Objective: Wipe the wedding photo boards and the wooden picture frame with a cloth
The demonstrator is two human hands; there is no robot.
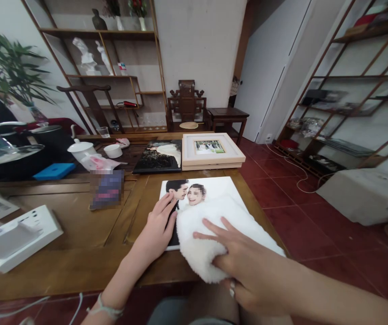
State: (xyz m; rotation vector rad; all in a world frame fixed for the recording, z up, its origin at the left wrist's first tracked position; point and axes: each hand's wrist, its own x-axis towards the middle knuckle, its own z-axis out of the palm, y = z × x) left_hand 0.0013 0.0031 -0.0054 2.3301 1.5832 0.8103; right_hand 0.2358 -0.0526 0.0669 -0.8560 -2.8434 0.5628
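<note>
Wide wooden bench (79, 234), brown and polished, with red floor tiles (298, 212) to its right and open-frame shelves (349, 90) against pale walls. A flat, glossy photo print (221, 192) lies at the bench's near edge. The left hand (158, 225) rests flat on its left edge, fingers loosely apart. The right hand (248, 266) presses a fluffy white cloth (196, 234) onto the print, fingers spread, not clamped. Beyond sit a dark print (158, 158) and a pale square frame (212, 151).
</note>
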